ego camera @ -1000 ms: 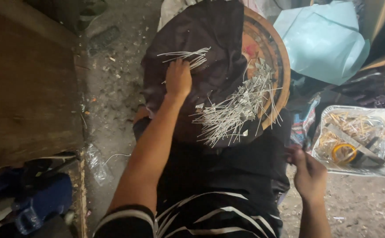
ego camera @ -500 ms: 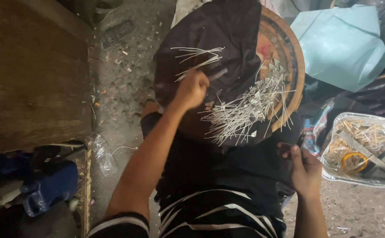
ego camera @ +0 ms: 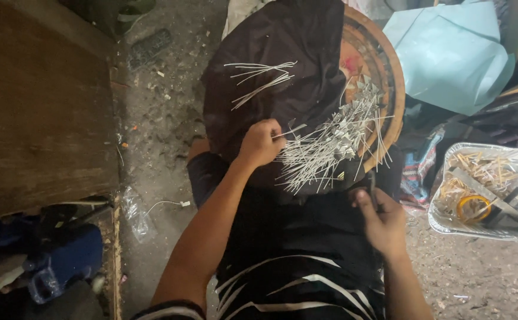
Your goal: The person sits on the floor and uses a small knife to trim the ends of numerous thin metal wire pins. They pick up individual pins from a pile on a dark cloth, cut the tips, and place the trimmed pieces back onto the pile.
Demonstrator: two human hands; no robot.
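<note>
In the head view, the left hand [ego camera: 261, 142] is curled closed at the near edge of a heap of thin white sticks [ego camera: 330, 145], pinching one of them between its fingertips. The heap lies on a dark cloth [ego camera: 283, 41] draped over a round woven tray [ego camera: 383, 65] resting on the person's lap. A smaller loose bunch of sticks [ego camera: 259, 74] lies apart on the cloth, farther from the body. The right hand [ego camera: 382, 222] rests low beside the lap, fingers folded around a small dark tool [ego camera: 373, 186]; what kind it is cannot be told. To the right, a foil container [ego camera: 448, 219] on the ground holds straw-coloured scraps and a yellow ring. A pale blue sheet [ego camera: 448, 53] lies beyond the tray.
</note>
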